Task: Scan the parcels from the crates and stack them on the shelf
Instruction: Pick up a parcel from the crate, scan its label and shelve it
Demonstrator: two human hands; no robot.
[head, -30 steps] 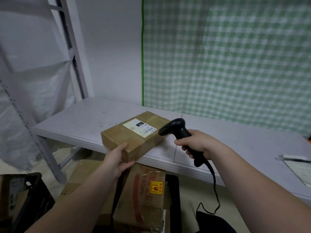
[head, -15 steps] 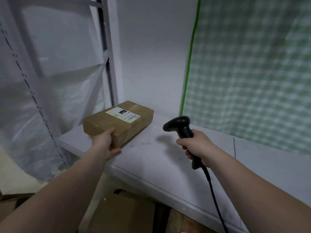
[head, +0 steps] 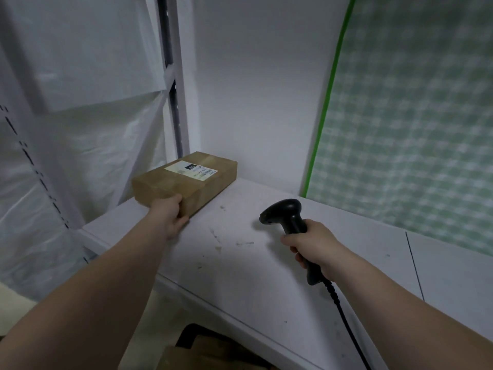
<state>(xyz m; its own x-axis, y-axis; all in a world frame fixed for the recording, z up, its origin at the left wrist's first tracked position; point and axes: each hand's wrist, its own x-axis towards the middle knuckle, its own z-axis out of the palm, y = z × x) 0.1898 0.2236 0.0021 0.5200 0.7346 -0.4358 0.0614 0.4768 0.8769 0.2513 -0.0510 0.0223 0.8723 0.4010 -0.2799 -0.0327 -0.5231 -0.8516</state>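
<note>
- Head view: a brown cardboard parcel (head: 186,182), flat and oblong with pale tape bands across its top, is sitting at the far left corner of the white shelf (head: 240,268), just beside the grey upright post (head: 173,76).
- The left hand (head: 170,214) is gripping the parcel's near end, with the fingers curled round its corner and the thumb against the side face.
- Whether the parcel's full weight is already resting on the shelf cannot be told.
- A white label (head: 191,170) is lying on the parcel's top, carrying a black block with pale characters and small barcode lines. The writing is too blurred to read.
- The right hand (head: 314,241) is wrapping its fingers round the handle of a black barcode scanner (head: 288,214), holding it above the shelf with its head pointing left, well apart from the parcel.
- The scanner's cable (head: 344,316) is trailing down towards the bottom edge.
- Clear plastic sheeting (head: 80,129) is hanging on the left, and a green checked cloth (head: 413,129) is hanging on the right.
- Below the shelf's front edge, a dark crate (head: 190,333) holding brown cardboard (head: 202,356) is showing.
</note>
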